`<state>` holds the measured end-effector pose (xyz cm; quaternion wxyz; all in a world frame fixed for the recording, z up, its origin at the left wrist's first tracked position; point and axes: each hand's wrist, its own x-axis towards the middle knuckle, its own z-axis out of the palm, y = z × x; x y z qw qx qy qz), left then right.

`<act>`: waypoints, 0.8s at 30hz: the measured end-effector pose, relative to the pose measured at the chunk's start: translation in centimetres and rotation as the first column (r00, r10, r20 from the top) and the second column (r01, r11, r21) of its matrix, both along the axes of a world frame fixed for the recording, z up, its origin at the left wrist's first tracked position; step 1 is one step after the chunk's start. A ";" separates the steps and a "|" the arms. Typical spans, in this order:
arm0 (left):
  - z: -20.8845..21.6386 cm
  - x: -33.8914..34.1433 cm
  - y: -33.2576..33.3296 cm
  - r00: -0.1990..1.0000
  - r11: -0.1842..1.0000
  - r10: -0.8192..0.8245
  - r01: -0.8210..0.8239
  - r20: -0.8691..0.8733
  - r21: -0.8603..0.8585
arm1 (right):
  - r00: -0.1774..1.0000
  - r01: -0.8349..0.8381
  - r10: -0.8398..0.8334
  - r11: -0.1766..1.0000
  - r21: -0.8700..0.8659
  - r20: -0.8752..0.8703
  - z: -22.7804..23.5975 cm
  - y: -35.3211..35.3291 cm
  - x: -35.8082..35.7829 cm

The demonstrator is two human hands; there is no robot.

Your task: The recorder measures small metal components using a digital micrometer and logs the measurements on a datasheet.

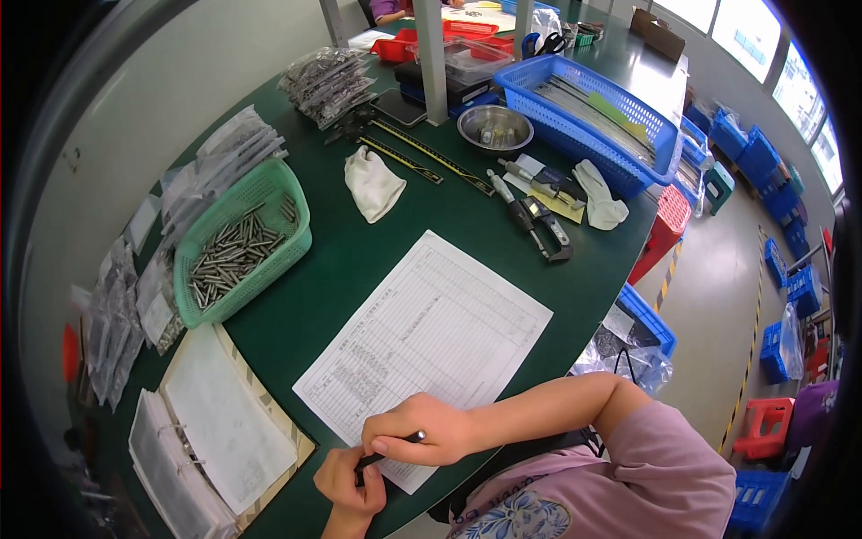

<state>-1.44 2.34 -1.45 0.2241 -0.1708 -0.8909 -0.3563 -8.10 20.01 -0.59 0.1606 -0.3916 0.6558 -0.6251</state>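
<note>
Both hands meet over the lower edge of a printed form sheet [449, 305] lying on the green table. My right hand [426, 429] is closed round a black pen [415, 437], whose one end sticks out past the fingers. My left hand [346, 481] is closed at the pen's other end, close against the right hand. Whether a cap is on the pen is hidden by the fingers. To the left of the hands lies an open ring binder [229, 422] with white sheets.
A green basket [301, 235] of metal pins stands left, among plastic bags of parts [117, 314]. Beyond the form are a white glove [373, 184], calipers [422, 153], micrometers [539, 225], a metal bowl [496, 115] and a blue basket [628, 162]. A person's hands show at the far end.
</note>
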 end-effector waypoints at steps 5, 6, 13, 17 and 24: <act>-0.4 0.2 -0.3 0.999 1.000 -0.008 0.007 -0.032 -0.028 | 0.999 -0.046 0.046 0.998 -0.034 0.004 -0.2 -0.1 0.2; -0.5 0.2 -0.3 0.999 1.000 -0.010 0.009 -0.031 -0.029 | 0.998 -0.063 0.063 0.997 -0.045 -0.001 -0.2 -0.2 0.3; -0.6 0.2 -0.3 0.999 1.000 -0.016 0.017 -0.034 0.007 | 0.991 -0.130 0.133 0.983 -0.127 0.015 0.0 -0.5 0.6; -0.8 -0.1 -0.2 0.997 0.999 -0.037 0.039 -0.071 0.034 | 0.988 -0.149 0.140 0.974 -0.168 -0.060 -0.3 -0.6 0.8; -0.3 -0.3 0.0 0.991 0.999 -0.044 0.043 -0.125 -0.007 | 0.999 -0.024 0.030 0.987 -0.161 0.037 0.7 -0.3 0.2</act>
